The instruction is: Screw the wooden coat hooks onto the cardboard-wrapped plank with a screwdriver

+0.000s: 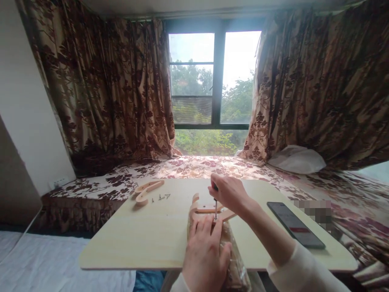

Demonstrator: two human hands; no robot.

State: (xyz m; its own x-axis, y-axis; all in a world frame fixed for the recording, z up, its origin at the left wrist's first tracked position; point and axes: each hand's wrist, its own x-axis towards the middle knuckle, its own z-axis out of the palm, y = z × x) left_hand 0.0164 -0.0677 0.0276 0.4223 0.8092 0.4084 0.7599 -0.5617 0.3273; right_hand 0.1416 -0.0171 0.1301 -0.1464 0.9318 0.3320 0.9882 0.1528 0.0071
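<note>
The right hand (228,192) is closed around a screwdriver (215,207) held upright, its tip down on a wooden piece (209,211) lying near the middle of the pale table (146,235). The left hand (204,255) lies flat with fingers spread, pressing that piece down over a clear plastic bag (235,267). Another curved wooden part (148,190) and small screws (162,197) sit at the far left, a phone (295,225) to the right.

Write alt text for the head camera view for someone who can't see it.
A person's right hand drives a screwdriver down into a wooden piece on a pale table, while the left hand steadies it. Another wooden piece and loose screws lie to the left, a phone to the right.
</note>
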